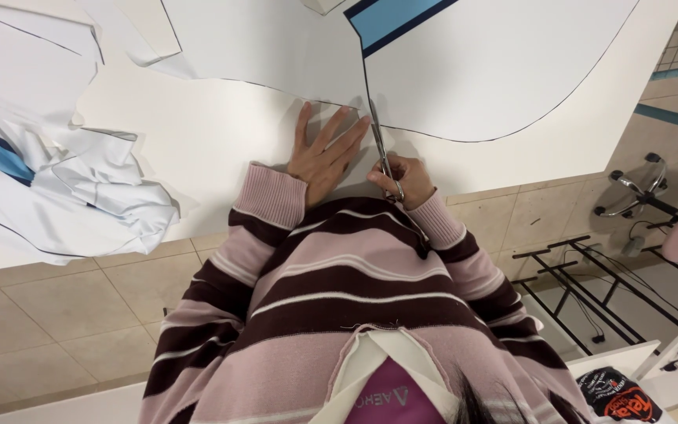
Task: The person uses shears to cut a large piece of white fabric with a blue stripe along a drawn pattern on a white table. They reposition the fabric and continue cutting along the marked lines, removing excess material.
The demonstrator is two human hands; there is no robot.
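Head view: left hand [325, 153] lies open, flat on the white sheet [221, 133] on the table; right hand [404, 179] grips scissors [380, 145] partway along the black line (curve at right looks uncut), scraps [96, 184] piled left

Silver scissors [380, 145] are gripped by the handles, blades pointing away along a thin dark pattern line. That line's drawn on a big white fabric sheet [221, 133] lying flat, and the blades sit right at the sheet's cut edge.
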